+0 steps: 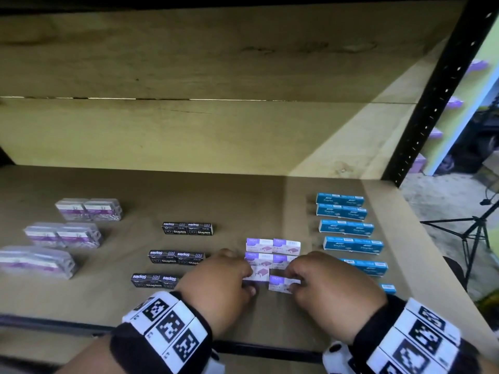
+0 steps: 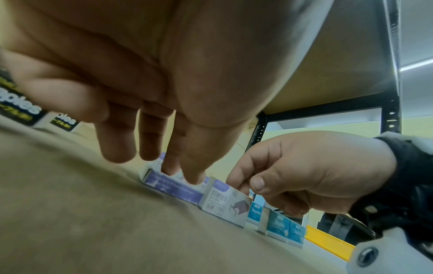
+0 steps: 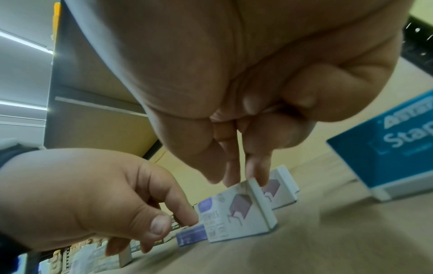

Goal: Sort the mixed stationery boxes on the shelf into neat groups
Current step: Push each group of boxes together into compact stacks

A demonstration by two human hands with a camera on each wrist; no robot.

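A group of white-and-purple staples boxes lies in paired rows at the shelf's middle. At the front of that group my left hand pinches one such box between thumb and index tip; it lies low on the board. Just to its right, my right hand pinches another white-and-purple box by its upper edge, with the box tilted up on one long edge. The two boxes almost touch end to end.
Black staples boxes lie in paired rows left of centre. Clear purple-labelled packs sit at far left, and blue staples boxes line the right. A black upright post and a tripod stand beyond the brown shelf board.
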